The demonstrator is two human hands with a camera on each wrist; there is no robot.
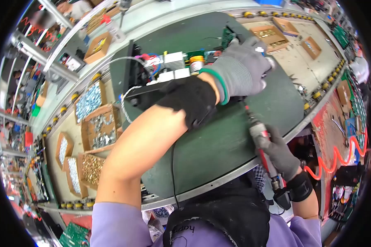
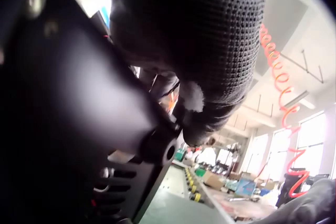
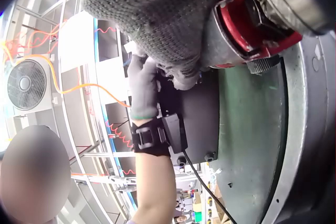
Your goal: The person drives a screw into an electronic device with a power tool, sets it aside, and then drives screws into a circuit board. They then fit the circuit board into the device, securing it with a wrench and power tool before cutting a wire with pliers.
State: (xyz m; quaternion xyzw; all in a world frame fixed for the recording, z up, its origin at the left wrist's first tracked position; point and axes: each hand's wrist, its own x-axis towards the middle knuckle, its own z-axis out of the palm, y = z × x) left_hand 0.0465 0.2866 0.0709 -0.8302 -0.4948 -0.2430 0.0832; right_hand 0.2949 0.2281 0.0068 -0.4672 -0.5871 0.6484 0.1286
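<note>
My left hand (image 1: 243,68), in a grey glove, curls over the near right end of an opened black case (image 1: 132,66) holding circuit boards and a silver heatsink (image 1: 174,61). In the left wrist view its bent fingers (image 2: 210,113) lie over the case edge, above a round black foot (image 2: 160,148). My gloved right hand (image 1: 278,152) grips a red and grey power screwdriver (image 1: 259,131), its bit pointing up to the case side below my left hand. The right wrist view shows the screwdriver (image 3: 236,29) close up beside the case's flat black panel (image 3: 191,113). The bit's exact contact is hidden.
The case lies on a green board (image 1: 210,152). Cardboard boxes of small metal parts (image 1: 101,127) stand left, with more boxes (image 1: 270,37) at the back right. A black cable (image 1: 172,173) crosses the board; a coiled red hose (image 1: 336,162) hangs at the right.
</note>
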